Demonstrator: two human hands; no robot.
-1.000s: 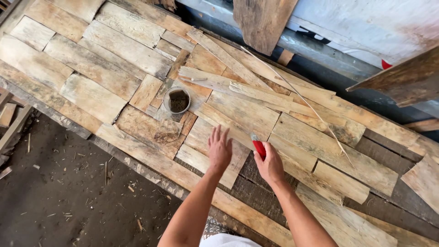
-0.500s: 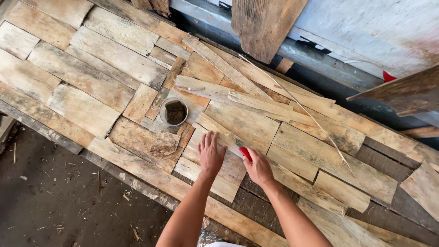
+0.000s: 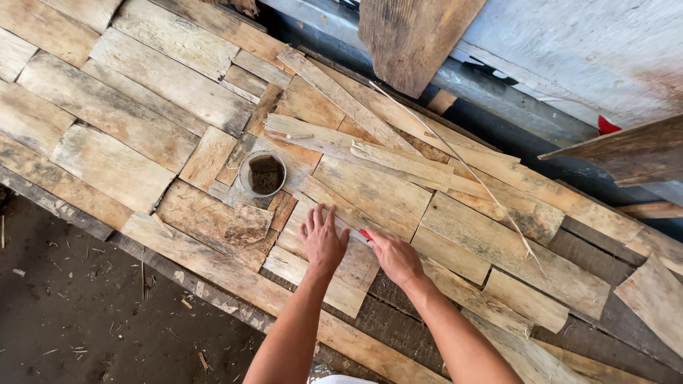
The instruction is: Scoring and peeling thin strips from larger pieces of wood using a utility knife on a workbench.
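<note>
Cup [image 3: 263,173] of dark stuff sitting upper left among laid boards. Left hand [image 3: 322,238] spread flat, pressing down a short board [image 3: 334,267]. Right hand [image 3: 395,257] closed around a red-handled tool [image 3: 363,235], tip at that board's edge. Marking or trimming, apparently; next, a steady stroke, board kept pinned.

Left hand [image 3: 322,240] flat on a wood piece [image 3: 334,264]; right hand [image 3: 395,257] grips a red-handled tool [image 3: 365,235]

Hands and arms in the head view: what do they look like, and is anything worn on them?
Both forearms are bare up to the frame edge, with no sleeves showing. The left hand and right hand wear no gloves; no rings, watch or wristbands are visible.
</note>
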